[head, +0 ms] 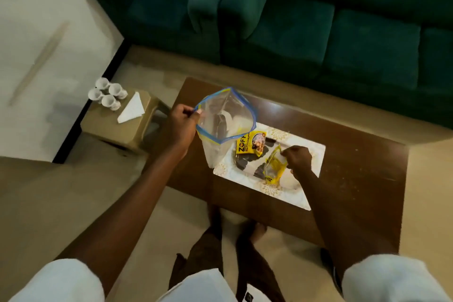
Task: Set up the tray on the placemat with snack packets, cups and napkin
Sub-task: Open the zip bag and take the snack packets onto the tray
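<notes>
My left hand (182, 121) pinches the blue rim of a clear zip bag (226, 115), held open above the left end of the table. My right hand (297, 158) grips a yellow snack packet (273, 165) just over the white patterned tray (245, 174). A second yellow packet (251, 143) lies flat on the tray. Beneath the tray lies a white placemat (316, 152) with gold motifs. Several white cups (107, 93) and a folded white napkin (131, 109) stand on a small stool at the left.
The brown coffee table (355, 179) stands in front of a green sofa (294, 19). The tan stool (115, 125) sits to the table's left, beside a white wall. My legs and feet (235, 240) are at the table's near edge.
</notes>
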The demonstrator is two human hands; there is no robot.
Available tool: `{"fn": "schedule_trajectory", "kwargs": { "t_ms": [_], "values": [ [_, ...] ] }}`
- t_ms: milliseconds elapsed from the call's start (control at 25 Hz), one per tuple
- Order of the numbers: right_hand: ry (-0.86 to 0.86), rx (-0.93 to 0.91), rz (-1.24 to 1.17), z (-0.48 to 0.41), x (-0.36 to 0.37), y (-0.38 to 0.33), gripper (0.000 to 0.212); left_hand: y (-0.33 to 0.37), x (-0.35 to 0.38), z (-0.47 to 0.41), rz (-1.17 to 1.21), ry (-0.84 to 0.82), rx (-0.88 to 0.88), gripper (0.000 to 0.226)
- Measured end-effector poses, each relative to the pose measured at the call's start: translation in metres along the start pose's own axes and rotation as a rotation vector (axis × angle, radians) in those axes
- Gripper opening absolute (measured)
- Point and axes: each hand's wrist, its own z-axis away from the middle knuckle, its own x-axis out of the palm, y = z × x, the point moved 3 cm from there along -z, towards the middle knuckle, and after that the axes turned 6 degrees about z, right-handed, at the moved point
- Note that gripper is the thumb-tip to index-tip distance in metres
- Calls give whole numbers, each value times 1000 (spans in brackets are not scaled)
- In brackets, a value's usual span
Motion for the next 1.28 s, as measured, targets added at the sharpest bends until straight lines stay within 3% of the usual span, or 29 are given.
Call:
{"fn": "schedule_trajectory", "kwargs": {
  "t_ms": [200,280,520,640,720,840,1080,1280],
  "values": [
    [134,4,331,-2,50,-2,29,-31,-8,-17,52,-2,-50,18],
    [190,-60,343,0,61,-14,31,-31,-11,-20,37,-13,-42,16],
    [-172,-223,368,17,135,-28,22,-47,-32,-31,37,-16,-111,22],
    [-244,-258,223,37,158,-48,19,-55,-46,-37,49,-60,-145,21],
    [-246,-253,100,45,149,-76,18,-54,-56,-43,95,-112,-151,14],
    [-171,-414,164,41,122,-120,22,-44,-69,-50,96,-229,-143,9],
    [-346,-778,218,76,64,-208,77,18,-99,-49,102,-343,-68,10],
    [-458,-828,153,117,24,-262,60,103,-130,-55,30,-535,76,22]
  ]
}}
